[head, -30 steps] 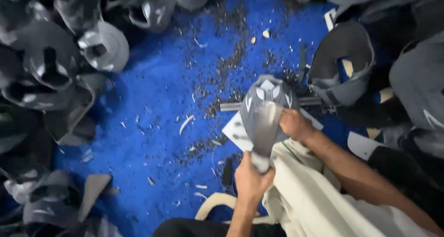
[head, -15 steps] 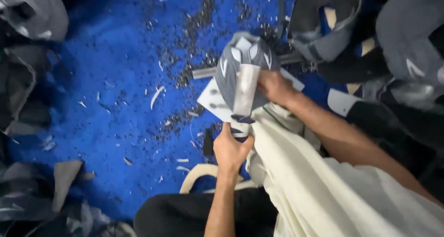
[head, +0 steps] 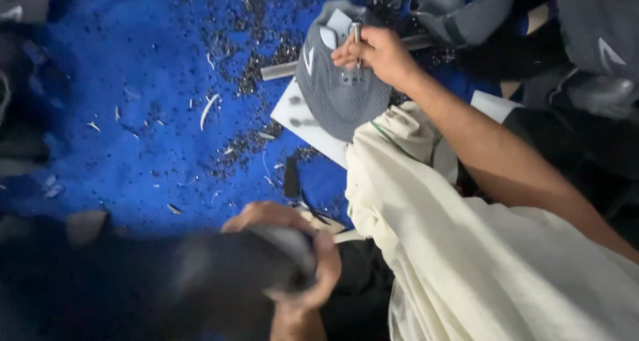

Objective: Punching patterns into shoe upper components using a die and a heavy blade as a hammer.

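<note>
Your right hand rested on top of the grey mesh shoe upper with white side stripes, its fingers pinched together around a small silver metal tool held upright over the lace area. That shoe upper lay toe toward you on a white rectangular board, which sat on the bright blue floor covering strewn with dark shavings and pale offcuts. A grey metal rod ran under the upper's far end, poking out on its left side.

Your left hand was low in the view, near your lap, its fingers curled and clamped around a dark grey, blurred piece of shoe material; the blur made its exact shape impossible to tell. The two hands were well apart.

A cream cloth garment covered your right leg, lying under your right forearm and touching the near edge of the shoe upper. More grey shoe uppers were heaped at the top right, beyond your right hand.
</note>
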